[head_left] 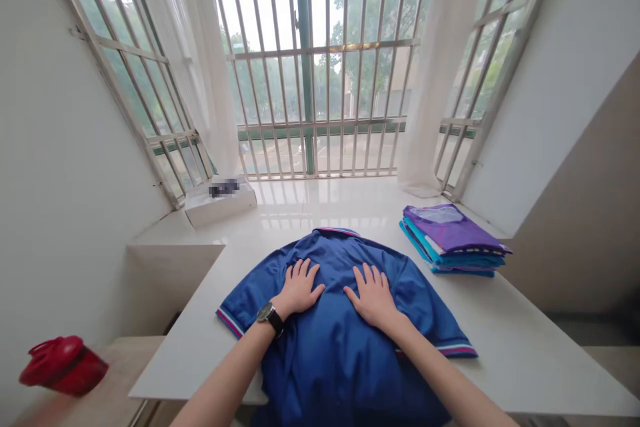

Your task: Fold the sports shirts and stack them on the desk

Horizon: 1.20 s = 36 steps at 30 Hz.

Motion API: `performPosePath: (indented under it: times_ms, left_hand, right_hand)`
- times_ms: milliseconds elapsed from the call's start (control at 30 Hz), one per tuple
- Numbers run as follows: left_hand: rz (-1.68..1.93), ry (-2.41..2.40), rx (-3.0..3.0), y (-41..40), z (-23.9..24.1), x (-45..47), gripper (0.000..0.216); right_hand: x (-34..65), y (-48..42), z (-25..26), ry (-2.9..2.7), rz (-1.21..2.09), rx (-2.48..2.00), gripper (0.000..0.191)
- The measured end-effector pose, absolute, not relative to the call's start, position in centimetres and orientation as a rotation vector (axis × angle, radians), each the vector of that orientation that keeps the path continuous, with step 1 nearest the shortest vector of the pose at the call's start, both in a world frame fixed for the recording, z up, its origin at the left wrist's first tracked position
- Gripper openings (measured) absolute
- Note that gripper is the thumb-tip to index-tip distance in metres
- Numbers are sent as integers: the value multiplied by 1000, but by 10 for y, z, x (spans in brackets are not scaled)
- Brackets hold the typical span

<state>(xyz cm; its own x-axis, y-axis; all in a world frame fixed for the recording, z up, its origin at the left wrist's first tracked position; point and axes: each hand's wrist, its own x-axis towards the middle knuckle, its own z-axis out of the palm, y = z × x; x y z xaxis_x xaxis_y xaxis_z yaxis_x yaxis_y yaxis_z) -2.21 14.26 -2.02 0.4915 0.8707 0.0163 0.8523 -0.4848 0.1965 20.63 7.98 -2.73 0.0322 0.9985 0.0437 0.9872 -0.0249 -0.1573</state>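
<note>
A blue short-sleeved polo shirt point(340, 340) lies spread on the white table, its collar toward the window and its lower part running over the near edge. White and pink stripes trim the collar and both sleeve cuffs. My left hand point(300, 288), with a dark-strapped watch point(270, 317) on its wrist, rests flat on the upper left of the shirt, fingers spread. On the upper right, my right hand point(373, 295) also lies flat with its fingers apart. Neither hand grips the fabric.
A stack of folded purple and turquoise clothes point(455, 237) sits at the table's right side. Near the barred window point(320, 60), a white box point(223, 203) stands on the sill at left. A red container point(65, 365) is at the lower left, below table height.
</note>
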Motion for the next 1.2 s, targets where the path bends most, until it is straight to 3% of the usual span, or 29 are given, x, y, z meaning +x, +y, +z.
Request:
performPosePath:
  times_ms: [167, 300, 433, 567, 767, 900, 1067, 1200]
  left_hand:
    - [188, 1304, 2680, 166, -20, -41, 64]
    - [415, 1157, 2656, 189, -15, -50, 59]
    - [594, 1532, 2438, 201, -10, -73, 48]
    - [412, 1984, 2194, 196, -15, -115, 51]
    - [103, 2115, 2197, 187, -25, -150, 77]
    - [-35, 1954, 2337, 203, -24, -181, 76]
    - [112, 1789, 2495, 223, -20, -212, 65]
    - [271, 1927, 2469, 229, -19, -171, 59]
  right_hand:
    - [238, 103, -37, -2267, 117, -2022, 78]
    - [256, 129, -27, -2374, 160, -1956, 80]
    - [259, 138, -24, -2401, 145, -1953, 81]
    - [258, 138, -27, -2398, 114, -1941, 81]
    - [262, 140, -32, -2383, 137, -1867, 77]
    - [276, 137, -33, -2164, 153, -1794, 73]
    - [304, 113, -35, -1655, 41, -2069, 70]
    - [308, 95, -32, -1572, 62, -2415, 73]
